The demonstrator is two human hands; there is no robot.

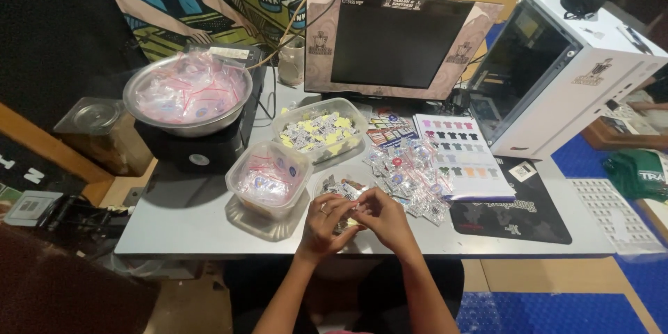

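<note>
The left hand [325, 217] and the right hand [381, 214] are brought together at the near edge of the grey table [188, 216], fingers pinched around a small clear packet [346, 221] held between them (what is inside it is too small to be made out). Both hands are closed on that packet, probably so that its mouth can be worked with the fingertips.

Everything else is best placed from the dark monitor [398, 42] at the back of the table. Just in front of it, a shallow clear tray of yellow and white pieces [320, 131] is set, and nearer the hands a deeper clear tub of filled bags [270, 177], kept within easy reach of the left hand. To the monitor's front right, a loose heap of small packets [410, 177] is spread beside a printed sheet of shirt colours [463, 153]. Well to the monitor's left, a steel bowl [188, 94] heaped with bags is rested on a black stand.
</note>
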